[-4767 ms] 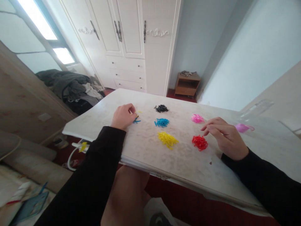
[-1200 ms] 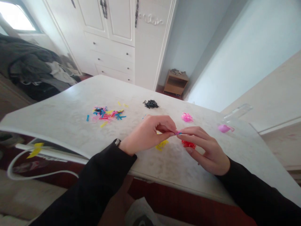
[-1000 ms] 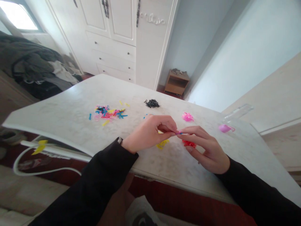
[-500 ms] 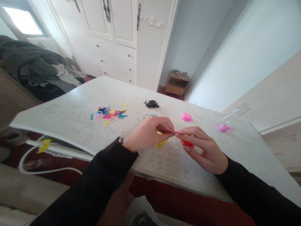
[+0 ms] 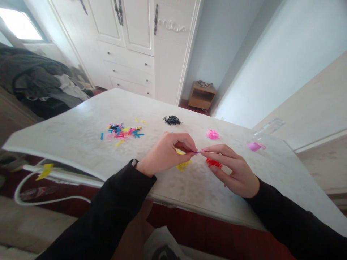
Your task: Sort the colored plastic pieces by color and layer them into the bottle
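"So, what's held?"

"A thin bluish strand [image 5: 197, 152], pinched by the left hand [image 5: 168, 153] — above the pale, mottled table [image 5: 189, 187]. The right hand [image 5: 235, 171] has fingertips at its other end; whether they grip, I can't tell."

"Textures?"

"Stringy black heap [image 5: 172, 120], pink heap [image 5: 213, 134], red heap [image 5: 213, 163], yellow heap [image 5: 183, 166] — plus a tangled multicoloured pile [image 5: 123, 133]."

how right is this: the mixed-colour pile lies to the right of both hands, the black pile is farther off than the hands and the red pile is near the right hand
The mixed-colour pile is misplaced: the head view shows it left of the left hand and the right hand. The black pile and red pile are as you say.
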Demonstrator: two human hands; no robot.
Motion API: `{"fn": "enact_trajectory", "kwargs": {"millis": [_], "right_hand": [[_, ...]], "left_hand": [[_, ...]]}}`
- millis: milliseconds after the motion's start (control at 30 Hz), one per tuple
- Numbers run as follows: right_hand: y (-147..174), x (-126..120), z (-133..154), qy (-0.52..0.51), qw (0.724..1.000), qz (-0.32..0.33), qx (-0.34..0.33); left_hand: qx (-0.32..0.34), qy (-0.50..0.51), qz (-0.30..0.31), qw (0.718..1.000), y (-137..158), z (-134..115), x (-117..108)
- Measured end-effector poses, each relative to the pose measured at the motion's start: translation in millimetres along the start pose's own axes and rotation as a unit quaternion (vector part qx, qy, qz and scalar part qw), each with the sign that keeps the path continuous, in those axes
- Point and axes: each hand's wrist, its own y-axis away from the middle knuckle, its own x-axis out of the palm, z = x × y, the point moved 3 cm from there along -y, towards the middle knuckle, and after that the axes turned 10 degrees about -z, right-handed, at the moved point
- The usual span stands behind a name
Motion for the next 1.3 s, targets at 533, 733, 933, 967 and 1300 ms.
{"fn": "enact_trajectory", "kwargs": {"millis": [533,733,933,967,1300], "right_hand": [[-0.7,2.8,1.3,-0.004,0.999,0.037,0.012],[2.4,5.0,-1.6,0.001,0.998,0.06,0.029],[2.7,6.5,-3.3,0.016,0.997,0.071,0.029],[2.6,6.6,-3.2,0.019,0.997,0.074,0.028],[3.3,7.9,-3.0,0.023,0.995,0.091,0.041]], "left_hand": [[-0.014,0.015,0.01,1.0,-0.6,0.7,1.4],[-0.03,-0.001,-0.014,0.999,-1.5,1.8,1.3],[-0.031,0.017,-0.016,0.999,-1.0,3.5,1.1],[-0.031,0.022,-0.014,0.999,-0.9,3.6,1.2],[-0.042,0.032,-0.017,0.998,-0.9,-0.5,1.0]]}}
